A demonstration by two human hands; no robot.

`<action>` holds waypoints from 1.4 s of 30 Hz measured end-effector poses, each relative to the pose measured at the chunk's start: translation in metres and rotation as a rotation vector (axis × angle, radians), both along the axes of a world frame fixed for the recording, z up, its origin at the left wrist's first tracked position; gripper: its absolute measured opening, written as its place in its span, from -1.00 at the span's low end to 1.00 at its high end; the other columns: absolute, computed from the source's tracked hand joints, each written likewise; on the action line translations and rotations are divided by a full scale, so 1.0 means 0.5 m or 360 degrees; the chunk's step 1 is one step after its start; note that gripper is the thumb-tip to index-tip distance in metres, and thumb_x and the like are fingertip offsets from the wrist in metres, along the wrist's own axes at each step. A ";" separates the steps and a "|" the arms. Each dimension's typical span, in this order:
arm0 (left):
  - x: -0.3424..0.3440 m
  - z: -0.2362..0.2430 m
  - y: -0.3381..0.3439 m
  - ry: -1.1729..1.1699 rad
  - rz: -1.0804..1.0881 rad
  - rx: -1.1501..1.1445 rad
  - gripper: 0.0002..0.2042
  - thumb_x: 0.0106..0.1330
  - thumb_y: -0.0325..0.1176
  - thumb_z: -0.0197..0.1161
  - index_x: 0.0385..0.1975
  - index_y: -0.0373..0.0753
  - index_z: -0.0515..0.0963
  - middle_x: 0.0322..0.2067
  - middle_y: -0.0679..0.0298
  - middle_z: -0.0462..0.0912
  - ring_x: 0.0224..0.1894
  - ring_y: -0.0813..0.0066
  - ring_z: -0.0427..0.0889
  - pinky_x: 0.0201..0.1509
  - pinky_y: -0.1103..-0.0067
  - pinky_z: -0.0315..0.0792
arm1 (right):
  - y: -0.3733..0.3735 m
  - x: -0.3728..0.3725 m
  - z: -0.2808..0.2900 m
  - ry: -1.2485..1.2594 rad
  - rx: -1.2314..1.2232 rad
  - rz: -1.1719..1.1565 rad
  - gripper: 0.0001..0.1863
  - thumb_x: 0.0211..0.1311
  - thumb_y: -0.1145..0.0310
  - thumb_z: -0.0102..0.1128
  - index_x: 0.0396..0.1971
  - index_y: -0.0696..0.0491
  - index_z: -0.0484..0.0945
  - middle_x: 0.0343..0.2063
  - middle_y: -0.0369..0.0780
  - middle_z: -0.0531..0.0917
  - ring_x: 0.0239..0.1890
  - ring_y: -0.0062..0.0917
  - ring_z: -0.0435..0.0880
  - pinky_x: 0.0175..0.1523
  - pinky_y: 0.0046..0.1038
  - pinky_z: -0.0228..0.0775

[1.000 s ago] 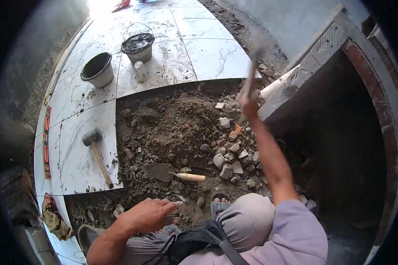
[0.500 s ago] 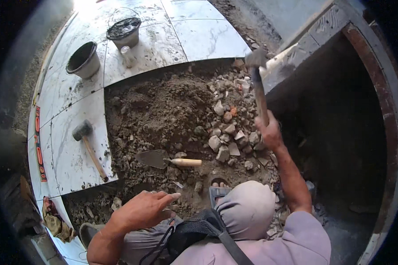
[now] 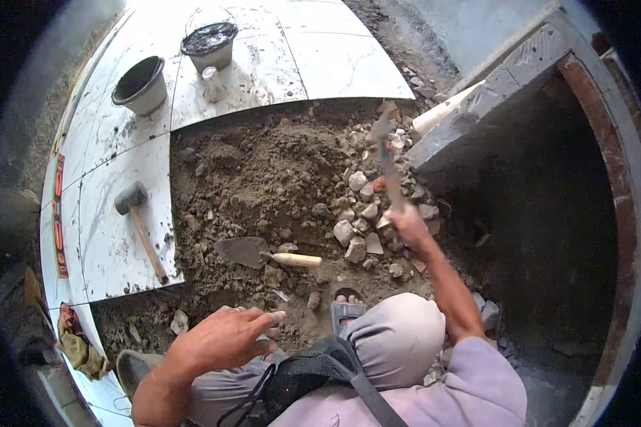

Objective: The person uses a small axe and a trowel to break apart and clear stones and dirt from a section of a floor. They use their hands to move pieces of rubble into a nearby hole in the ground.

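The fingers of the right hand (image 3: 412, 226) are wrapped around the handle of a hammer (image 3: 391, 171), which points toward 11 o'clock; its head is blurred against the broken stones (image 3: 360, 226), so contact cannot be told. The left hand (image 3: 224, 338) is half-open beside the left leg, fingers loosely bent toward 2 o'clock. From it, a trowel (image 3: 244, 252) lies on the soil (image 3: 278, 167) at 1 o'clock, a mallet (image 3: 144, 231) on the white tiles (image 3: 349, 67) at 11, a spirit level (image 3: 59, 220) at 10, and 2 buckets (image 3: 149, 99) between 11 and 12.
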State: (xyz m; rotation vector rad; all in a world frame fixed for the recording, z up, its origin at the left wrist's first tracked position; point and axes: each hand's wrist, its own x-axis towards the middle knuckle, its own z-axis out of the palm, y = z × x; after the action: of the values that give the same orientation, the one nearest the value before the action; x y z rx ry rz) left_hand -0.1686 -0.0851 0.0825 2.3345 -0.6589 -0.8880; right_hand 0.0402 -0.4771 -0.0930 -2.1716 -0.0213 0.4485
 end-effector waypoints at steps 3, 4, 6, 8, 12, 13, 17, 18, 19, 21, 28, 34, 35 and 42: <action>0.004 -0.010 -0.001 0.0068 0.0030 0.0016 -0.51 0.25 -0.16 0.17 0.16 -0.17 0.30 -0.15 0.02 0.55 -0.15 -0.03 0.55 -0.07 0.26 0.44 | 0.010 0.029 0.169 -0.0985 0.0246 0.0228 -0.76 0.11 0.38 0.13 -0.22 0.10 0.48 -0.46 -0.30 0.47 -0.43 -0.54 0.44 -0.27 -0.44 0.34; 0.007 -0.013 0.000 0.0081 0.0034 0.0007 -0.51 0.25 -0.16 0.17 0.16 -0.17 0.30 -0.15 0.03 0.55 -0.14 -0.02 0.55 -0.07 0.26 0.44 | 0.016 0.049 0.205 -0.1316 0.0239 0.0131 -0.79 0.11 0.44 0.09 -0.21 0.10 0.49 -0.38 -0.25 0.49 -0.35 -0.45 0.45 -0.20 -0.38 0.33; 0.012 -0.018 -0.002 0.0041 0.0040 -0.0011 -0.51 0.26 -0.15 0.17 0.16 -0.17 0.30 -0.13 0.04 0.55 -0.14 -0.02 0.55 -0.06 0.25 0.43 | 0.032 0.064 0.209 -0.1610 0.0345 -0.0059 -0.78 0.13 0.56 0.02 -0.20 0.08 0.50 -0.23 -0.14 0.54 -0.20 -0.29 0.49 -0.05 -0.26 0.32; 0.010 -0.019 -0.004 0.0038 0.0004 -0.0025 -0.50 0.25 -0.15 0.17 0.17 -0.16 0.30 -0.13 0.05 0.55 -0.13 -0.01 0.55 -0.06 0.26 0.43 | 0.044 0.042 0.120 -0.1519 0.0144 -0.0212 -0.81 0.11 0.50 0.03 -0.26 0.10 0.51 -0.36 -0.18 0.51 -0.32 -0.35 0.49 -0.22 -0.31 0.32; -0.004 -0.009 -0.001 -0.0008 0.0006 -0.0048 -0.48 0.24 -0.15 0.18 0.17 -0.15 0.29 -0.12 0.07 0.54 -0.13 0.02 0.55 -0.06 0.29 0.42 | 0.038 -0.071 -0.162 0.0843 0.0527 -0.0429 -0.82 0.06 0.39 0.05 -0.36 0.14 0.53 -0.61 -0.24 0.46 -0.55 -0.47 0.49 -0.56 -0.39 0.32; -0.007 -0.007 -0.001 -0.0042 0.0008 -0.0029 -0.48 0.24 -0.15 0.17 0.18 -0.15 0.28 -0.12 0.07 0.54 -0.13 0.02 0.55 -0.06 0.29 0.42 | 0.023 -0.086 -0.198 0.1323 0.0811 -0.0735 -0.81 0.05 0.36 0.05 -0.39 0.14 0.53 -0.67 -0.26 0.44 -0.61 -0.50 0.49 -0.64 -0.41 0.32; -0.017 -0.002 0.004 -0.0039 0.0033 -0.0015 -0.50 0.25 -0.13 0.16 0.16 -0.15 0.30 -0.15 0.09 0.55 -0.16 0.03 0.55 -0.08 0.30 0.41 | -0.051 -0.102 -0.108 0.0683 0.0285 -0.0487 -0.82 0.04 0.30 0.09 -0.51 0.11 0.55 -0.58 -0.28 0.48 -0.58 -0.47 0.52 -0.56 -0.41 0.39; -0.014 -0.004 0.004 -0.0036 0.0046 -0.0027 -0.50 0.25 -0.12 0.16 0.16 -0.15 0.31 -0.16 0.09 0.55 -0.17 0.03 0.54 -0.08 0.30 0.41 | -0.056 -0.103 -0.049 0.0399 0.0082 -0.0358 -0.85 0.05 0.34 0.09 -0.50 0.11 0.54 -0.58 -0.28 0.49 -0.58 -0.50 0.52 -0.54 -0.42 0.38; -0.012 -0.006 0.003 0.0005 0.0035 0.0000 -0.50 0.24 -0.12 0.16 0.15 -0.15 0.31 -0.17 0.09 0.56 -0.17 0.03 0.54 -0.08 0.30 0.41 | -0.061 -0.102 0.014 0.0009 0.0081 -0.0295 -0.89 0.05 0.38 0.09 -0.49 0.10 0.52 -0.58 -0.28 0.50 -0.58 -0.52 0.52 -0.52 -0.44 0.37; -0.004 -0.009 0.000 0.0009 0.0066 0.0055 -0.48 0.19 -0.16 0.22 0.15 -0.15 0.33 -0.19 0.05 0.56 -0.17 0.03 0.54 -0.06 0.29 0.40 | -0.069 -0.097 0.116 -0.0618 0.0266 -0.0282 -0.95 0.06 0.46 0.09 -0.47 0.10 0.50 -0.57 -0.28 0.53 -0.57 -0.57 0.51 -0.48 -0.47 0.35; 0.012 -0.011 -0.002 0.0110 0.0103 0.0047 -0.45 0.15 -0.18 0.26 0.16 -0.16 0.31 -0.17 0.01 0.54 -0.14 0.02 0.53 -0.05 0.27 0.40 | -0.084 -0.190 -0.086 -0.0687 -0.0183 -0.0467 -0.80 0.00 0.35 0.10 -0.40 0.15 0.48 -0.68 -0.23 0.49 -0.65 -0.52 0.44 -0.51 -0.49 0.27; 0.003 -0.005 -0.004 0.0072 0.0087 0.0032 -0.45 0.17 -0.16 0.25 0.15 -0.15 0.31 -0.17 0.03 0.56 -0.13 0.02 0.53 -0.05 0.29 0.40 | -0.101 -0.258 -0.191 0.0419 -0.0059 -0.0303 -0.72 -0.10 0.27 0.26 -0.49 0.20 0.60 -0.68 -0.21 0.57 -0.65 -0.44 0.57 -0.47 -0.34 0.38; 0.002 -0.006 -0.004 0.0085 0.0090 0.0033 -0.45 0.17 -0.16 0.25 0.16 -0.15 0.31 -0.17 0.03 0.56 -0.13 0.01 0.53 -0.05 0.29 0.40 | -0.106 -0.236 -0.155 0.0290 -0.0014 -0.0417 -0.74 -0.08 0.31 0.24 -0.46 0.20 0.58 -0.67 -0.24 0.57 -0.66 -0.46 0.56 -0.49 -0.35 0.38; 0.012 -0.020 -0.003 0.0089 0.0065 0.0040 -0.40 0.13 -0.19 0.28 0.18 -0.17 0.28 -0.17 0.02 0.54 -0.13 -0.01 0.51 -0.05 0.29 0.39 | -0.064 -0.153 -0.091 -0.1215 -0.0317 -0.0202 -0.79 -0.03 0.36 0.21 -0.41 0.16 0.52 -0.59 -0.21 0.55 -0.61 -0.47 0.54 -0.35 -0.34 0.41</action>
State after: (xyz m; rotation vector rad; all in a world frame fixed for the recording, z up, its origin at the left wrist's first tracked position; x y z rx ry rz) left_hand -0.1625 -0.0864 0.0726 2.3279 -0.5782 -0.9443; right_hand -0.0361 -0.5089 -0.1383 -2.3984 -0.2658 -0.4850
